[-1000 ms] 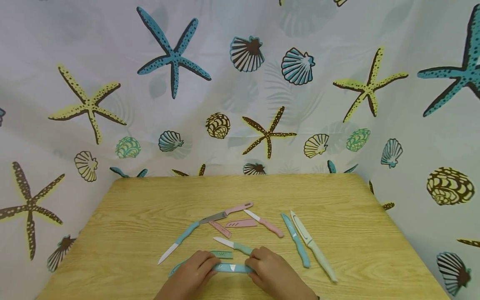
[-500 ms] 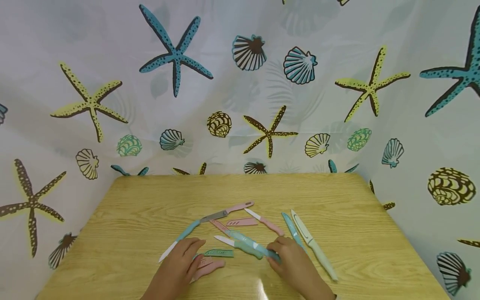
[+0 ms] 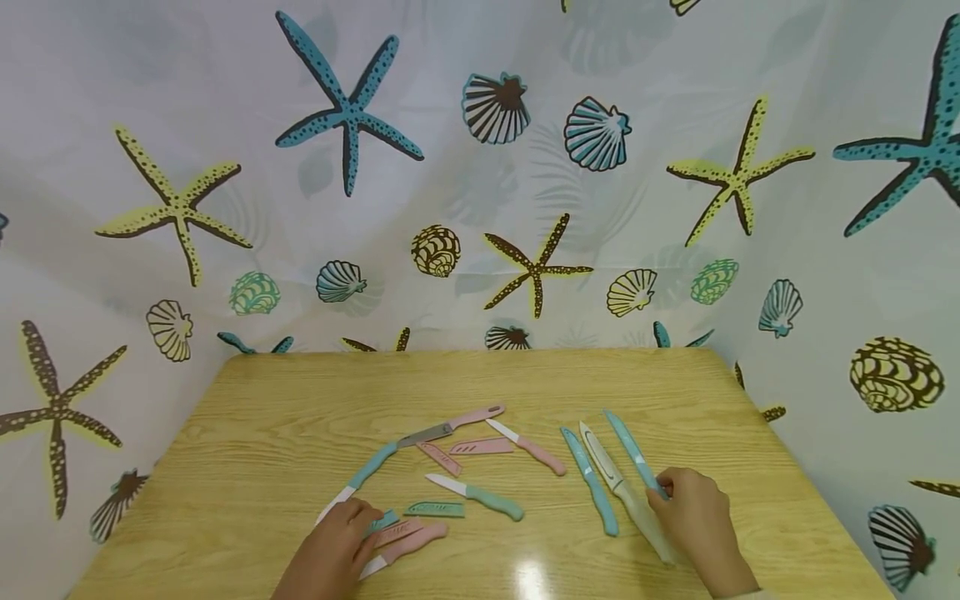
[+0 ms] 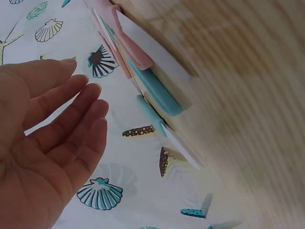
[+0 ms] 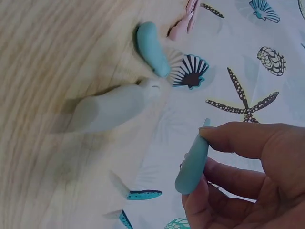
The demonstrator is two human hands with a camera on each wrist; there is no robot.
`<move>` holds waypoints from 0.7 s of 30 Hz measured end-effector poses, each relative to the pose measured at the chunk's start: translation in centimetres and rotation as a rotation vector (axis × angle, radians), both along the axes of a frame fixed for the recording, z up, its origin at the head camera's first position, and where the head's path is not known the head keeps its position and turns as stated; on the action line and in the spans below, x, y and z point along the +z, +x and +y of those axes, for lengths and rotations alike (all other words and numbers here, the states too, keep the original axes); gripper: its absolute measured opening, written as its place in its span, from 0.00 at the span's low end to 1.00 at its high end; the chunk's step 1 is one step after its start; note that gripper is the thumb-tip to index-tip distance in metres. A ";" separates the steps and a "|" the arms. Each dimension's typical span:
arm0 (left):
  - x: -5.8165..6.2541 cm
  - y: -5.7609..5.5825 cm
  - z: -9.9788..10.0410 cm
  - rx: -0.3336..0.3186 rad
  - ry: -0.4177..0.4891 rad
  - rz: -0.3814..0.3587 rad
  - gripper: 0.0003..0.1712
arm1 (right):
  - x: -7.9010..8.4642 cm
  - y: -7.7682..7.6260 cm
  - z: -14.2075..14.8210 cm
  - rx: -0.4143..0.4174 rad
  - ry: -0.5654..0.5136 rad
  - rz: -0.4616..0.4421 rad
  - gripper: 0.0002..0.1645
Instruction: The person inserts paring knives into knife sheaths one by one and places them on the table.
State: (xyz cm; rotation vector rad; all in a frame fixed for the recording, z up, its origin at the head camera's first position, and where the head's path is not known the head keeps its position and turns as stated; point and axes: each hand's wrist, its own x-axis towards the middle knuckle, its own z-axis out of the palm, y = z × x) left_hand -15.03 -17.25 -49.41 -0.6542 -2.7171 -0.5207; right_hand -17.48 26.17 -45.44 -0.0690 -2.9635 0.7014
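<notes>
My right hand [image 3: 697,517] pinches the handle of a sheathed blue knife [image 3: 624,437] between thumb and fingers, at the table's right side. In the right wrist view its blue handle [image 5: 193,167] shows at the fingertips. Just left of it lie a long pale green knife [image 3: 602,457] and another blue knife [image 3: 600,500]. My left hand [image 3: 330,546] has relaxed fingers and holds nothing, as the left wrist view shows. Beside it are a blue sheath [image 3: 386,520], a pink sheath [image 3: 397,532] and a pink knife [image 3: 412,543] with a white blade.
Mid-table lie a green knife [image 3: 491,502], a green sheath [image 3: 442,509], a small pink knife [image 3: 543,456] and pink sheaths [image 3: 483,447]. Behind are a pink-handled metal knife [image 3: 476,416] and a blue-handled knife [image 3: 375,465]. A printed cloth [image 3: 450,183] surrounds the wooden table [image 3: 300,408].
Both hands were together on the sheathed blue knife. The right hand has carried it rightward past the pale green knife; the left let go and moved left, uncovering the pink knife.
</notes>
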 end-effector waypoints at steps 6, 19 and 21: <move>-0.5 -0.1 -0.2 -0.029 -0.017 -0.074 0.11 | -1.1 -0.5 1.2 -0.013 -0.005 -0.090 0.10; -0.8 0.4 -0.1 0.093 -0.062 -0.237 0.12 | -2.3 -1.4 1.3 0.003 0.033 -0.181 0.10; -0.9 0.4 -0.1 0.092 -0.063 -0.240 0.12 | -2.4 -1.5 1.3 0.008 0.043 -0.185 0.09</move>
